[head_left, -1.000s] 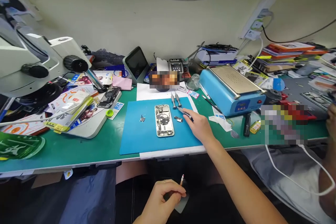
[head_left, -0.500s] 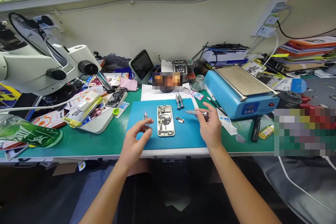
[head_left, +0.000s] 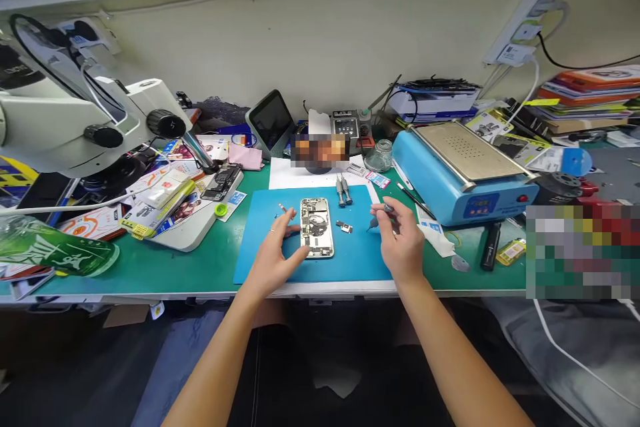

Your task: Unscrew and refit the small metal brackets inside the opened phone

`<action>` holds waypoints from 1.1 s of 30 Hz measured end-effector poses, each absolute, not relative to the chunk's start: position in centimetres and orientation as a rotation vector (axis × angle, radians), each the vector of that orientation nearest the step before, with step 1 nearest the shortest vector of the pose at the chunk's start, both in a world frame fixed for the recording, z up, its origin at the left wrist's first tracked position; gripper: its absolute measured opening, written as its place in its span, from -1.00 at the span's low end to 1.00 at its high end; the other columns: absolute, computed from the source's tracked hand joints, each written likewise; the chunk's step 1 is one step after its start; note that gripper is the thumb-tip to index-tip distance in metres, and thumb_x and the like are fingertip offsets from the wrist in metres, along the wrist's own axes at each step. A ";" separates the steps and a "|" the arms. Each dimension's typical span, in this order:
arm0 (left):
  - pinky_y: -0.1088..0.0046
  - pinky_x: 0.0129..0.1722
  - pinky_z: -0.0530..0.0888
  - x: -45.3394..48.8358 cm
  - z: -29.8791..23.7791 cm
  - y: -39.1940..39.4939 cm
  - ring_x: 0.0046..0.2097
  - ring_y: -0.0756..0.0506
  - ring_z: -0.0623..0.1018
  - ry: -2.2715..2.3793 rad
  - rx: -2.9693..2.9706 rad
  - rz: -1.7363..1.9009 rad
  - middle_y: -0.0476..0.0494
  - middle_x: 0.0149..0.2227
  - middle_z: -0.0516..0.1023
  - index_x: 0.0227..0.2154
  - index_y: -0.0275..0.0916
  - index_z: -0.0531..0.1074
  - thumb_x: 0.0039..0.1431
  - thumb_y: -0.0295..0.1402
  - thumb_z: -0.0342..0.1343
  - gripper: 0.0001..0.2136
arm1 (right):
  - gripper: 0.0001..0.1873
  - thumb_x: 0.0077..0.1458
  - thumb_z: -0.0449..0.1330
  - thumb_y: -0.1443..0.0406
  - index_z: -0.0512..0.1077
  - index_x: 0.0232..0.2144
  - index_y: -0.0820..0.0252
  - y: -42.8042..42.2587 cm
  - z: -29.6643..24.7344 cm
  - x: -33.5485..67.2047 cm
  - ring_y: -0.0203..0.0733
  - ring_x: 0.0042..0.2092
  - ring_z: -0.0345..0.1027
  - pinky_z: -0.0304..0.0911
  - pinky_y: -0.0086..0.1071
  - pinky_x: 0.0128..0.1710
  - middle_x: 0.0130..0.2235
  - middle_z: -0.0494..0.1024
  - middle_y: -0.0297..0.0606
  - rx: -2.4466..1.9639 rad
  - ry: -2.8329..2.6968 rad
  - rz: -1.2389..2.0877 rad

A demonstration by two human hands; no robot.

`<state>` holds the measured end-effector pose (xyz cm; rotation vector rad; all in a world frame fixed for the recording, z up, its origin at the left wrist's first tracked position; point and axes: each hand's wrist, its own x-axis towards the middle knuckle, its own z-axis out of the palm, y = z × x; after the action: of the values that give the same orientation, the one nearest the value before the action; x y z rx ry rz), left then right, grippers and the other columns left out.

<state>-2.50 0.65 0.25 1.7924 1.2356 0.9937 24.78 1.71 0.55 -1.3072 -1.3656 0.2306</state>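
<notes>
An opened smartphone point(head_left: 324, 230) lies on a blue mat point(head_left: 360, 267), its inner parts showing. My left hand point(head_left: 273, 260) is at the phone's left side, fingers apart and the thumb at its lower left edge; I cannot tell whether it presses on it. Just beyond those fingers is a small thin part point(head_left: 281, 206), partly covered. My right hand point(head_left: 404, 240) pinches a precision screwdriver point(head_left: 373, 222), its tip pointing down and left above the mat. Between the phone and that hand lies a small dark and silver phone component point(head_left: 344, 227).
Two grey screwdrivers point(head_left: 343, 189) lie at the mat's back edge. A blue heating plate machine point(head_left: 430, 190) stands on the right, and a microscope point(head_left: 135, 113) on the left. Near the left edge lies a green bottle point(head_left: 55, 247). A glass jar point(head_left: 383, 155) sits behind.
My left hand has come right and down to the phone's side. In my right hand the screwdriver has turned from nearly level to tip-down.
</notes>
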 end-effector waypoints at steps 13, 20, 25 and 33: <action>-0.02 0.34 0.35 -2.4 0.4 0.8 0.27 -0.30 0.50 1.256 1.784 0.937 -0.32 0.51 0.08 0.51 0.01 -0.09 0.31 -0.18 0.23 -0.18 | -0.29 0.38 0.16 0.20 0.04 0.47 -0.09 1.7 0.0 24.9 -0.04 -0.01 0.61 0.61 -0.10 -0.05 0.09 0.62 -0.10 -1.327 -1.552 0.327; -0.04 0.31 0.38 -2.3 0.9 0.7 0.23 -0.29 0.51 1.299 1.801 0.925 -0.31 0.53 -0.01 0.53 0.07 -0.24 0.26 -0.20 0.28 -0.04 | -0.25 0.35 0.19 0.19 -0.01 0.47 -0.09 1.6 0.1 24.8 -0.06 -0.06 0.62 0.60 -0.14 -0.13 0.07 0.62 -0.08 -1.296 -1.473 0.420; 0.05 0.24 0.46 -2.4 0.7 0.8 0.20 -0.27 0.52 1.272 1.801 0.917 -0.28 0.54 -0.02 0.53 0.04 -0.22 0.29 -0.33 0.17 -0.11 | -0.26 0.35 0.19 0.19 0.01 0.46 -0.10 1.7 0.1 24.9 -0.08 -0.10 0.63 0.60 -0.14 -0.14 0.06 0.63 -0.10 -1.284 -1.443 0.464; 0.20 0.03 0.57 -2.4 0.7 0.8 0.19 -0.28 0.53 1.306 1.786 0.912 -0.28 0.52 0.05 0.53 -0.01 -0.13 0.28 -0.43 0.07 -0.18 | -0.21 0.33 0.21 0.20 -0.01 0.48 -0.11 1.8 0.2 24.8 -0.07 -0.15 0.63 0.61 -0.09 -0.13 0.05 0.64 -0.10 -1.291 -1.419 0.508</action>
<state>-2.40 0.80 0.65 1.7861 1.3062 0.9121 24.81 1.80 0.20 -1.2914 -1.4193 0.5079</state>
